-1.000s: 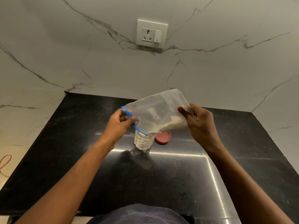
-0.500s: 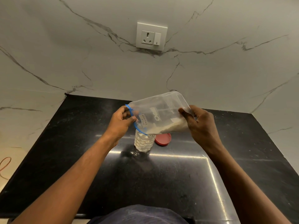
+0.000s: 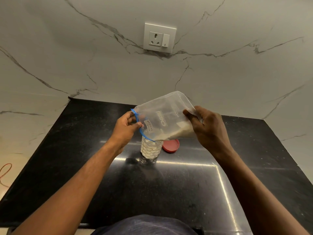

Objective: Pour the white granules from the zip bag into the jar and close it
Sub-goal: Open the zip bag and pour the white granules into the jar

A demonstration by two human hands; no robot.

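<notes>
A clear zip bag [image 3: 166,116] with a blue zip strip hangs tilted over a small patterned glass jar [image 3: 150,149] on the black counter. The bag's open mouth points down to the left, its low corner right at the jar's mouth. White granules [image 3: 179,132] lie along the bag's lower edge, and the jar holds white granules too. My left hand [image 3: 126,128] pinches the blue zip edge. My right hand [image 3: 209,128] grips the bag's bottom end, raised higher. The red lid [image 3: 171,146] lies flat on the counter just right of the jar.
The black counter [image 3: 169,192] runs between marble walls at the back and right. A white socket and switch plate [image 3: 159,38] sits on the back wall. An orange cord [image 3: 5,173] lies on the floor at the far left.
Both hands have lifted and tilted the bag a little more, bringing its low corner to the jar's mouth. The granules have slid down towards the bag's mouth.
</notes>
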